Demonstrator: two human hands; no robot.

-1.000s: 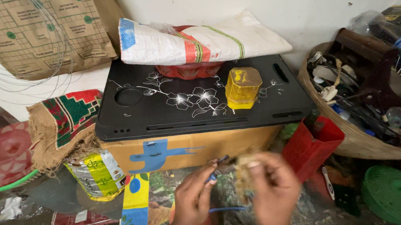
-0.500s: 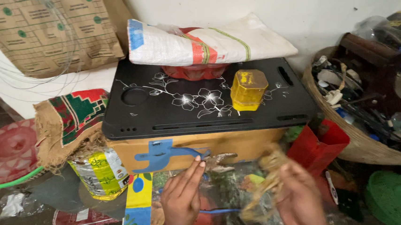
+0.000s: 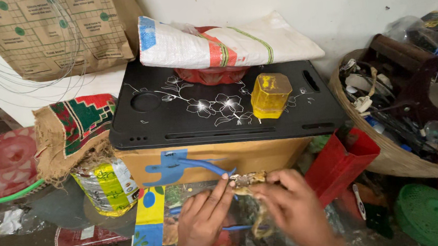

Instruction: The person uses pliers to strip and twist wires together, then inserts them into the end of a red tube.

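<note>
Two hands: both meet low in the frame, pinching one small brownish, ragged bundle (image 3: 248, 180) between them; what it is made of is too blurred to tell.
Left hand (image 3: 202, 219): fingers stretched forward, tips closed lightly on the bundle's near end, seemingly to steady it.
Right hand (image 3: 294, 205): curled tighter, thumb and fingers gripping the other end, a frayed strand trailing down beneath it.
Bundle's place: held in the air just in front of the cardboard box (image 3: 262, 153), above the cluttered floor, close enough to the eyes for fine work.
Blue-handled tool (image 3: 204, 165): one handle slants up against the box front, right behind the left fingertips; whether the hand touches it, I can't say.
On top: black floral tray (image 3: 178, 120) caps the box, with a yellow plastic jar (image 3: 271, 94) and a folded woven sack (image 3: 213, 43).
Crowding in: red plastic bin (image 3: 337, 163) just right of the hands, wicker basket (image 3: 364, 149) of odds and ends beyond, yellow-green can (image 3: 105, 185) left.
</note>
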